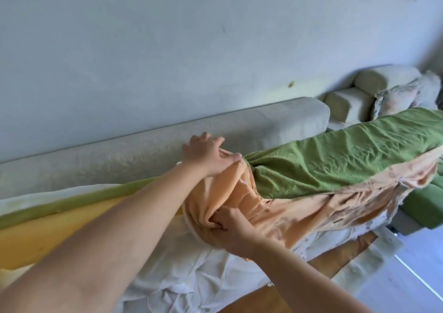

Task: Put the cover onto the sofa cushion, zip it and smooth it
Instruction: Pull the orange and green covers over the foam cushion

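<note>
A long foam sofa cushion (60,224), yellow with a green upper edge, lies along the sofa seat. A cover (335,166), green outside with a peach-orange underside, sheathes its right part and bunches at mid-frame. My left hand (206,156) grips the bunched upper edge of the cover near the sofa back. My right hand (230,224) clutches a fold of the peach fabric at the cushion's lower front edge. The cushion's right end is hidden inside the cover.
A grey-beige sofa back (167,140) runs behind the cushion against a pale wall. White cloth (191,274) lies over the seat front. Bolster cushions (374,82) and a patterned pillow (395,99) sit at the far right. Wooden frame and pale floor (412,279) show at the lower right.
</note>
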